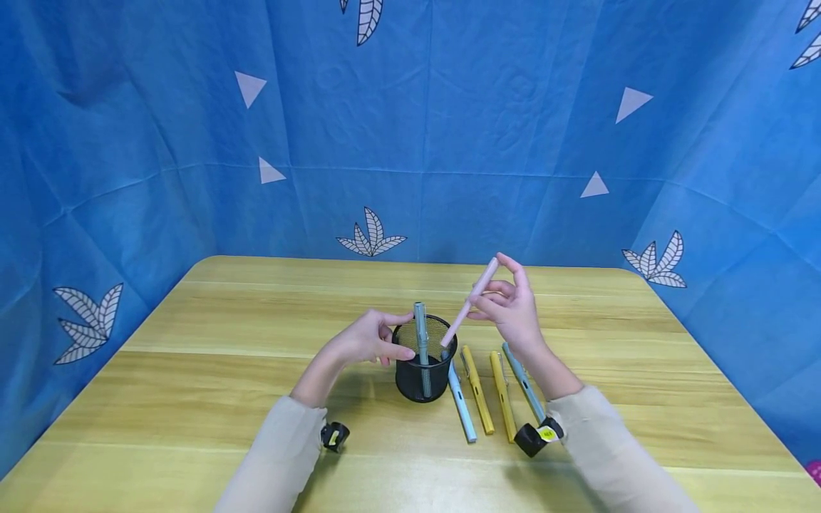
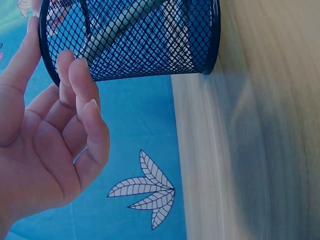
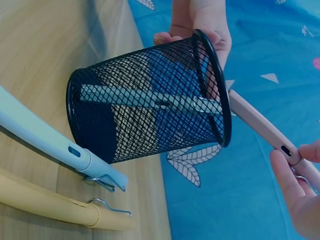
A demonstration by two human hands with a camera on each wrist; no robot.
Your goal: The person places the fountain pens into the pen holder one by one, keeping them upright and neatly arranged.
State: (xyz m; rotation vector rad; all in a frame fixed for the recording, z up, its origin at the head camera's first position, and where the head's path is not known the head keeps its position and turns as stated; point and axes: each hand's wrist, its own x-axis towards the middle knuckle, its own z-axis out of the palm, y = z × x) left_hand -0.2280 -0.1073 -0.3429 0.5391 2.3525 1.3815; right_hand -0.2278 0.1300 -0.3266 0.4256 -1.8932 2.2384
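A black mesh pen holder (image 1: 441,379) stands upright on the table, with a grey-green pen (image 1: 421,329) leaning inside it. My left hand (image 1: 367,338) grips its rim from the left, the thumb on the near side and the index finger towards the back. In the left wrist view the other fingers curl loosely beside the mesh (image 2: 145,45). Between thumb and fingers my right hand (image 1: 517,315) pinches a pink pen (image 1: 471,299). That pen slants down to the left, its lower end right at the holder's rim in the right wrist view (image 3: 257,120).
Right of the holder lie a light blue pen (image 1: 462,405), two yellow pens (image 1: 478,395) (image 1: 504,400) and a blue-green pen (image 1: 526,385), partly under the right forearm. A blue patterned curtain (image 1: 423,142) hangs behind the wooden table (image 1: 224,342).
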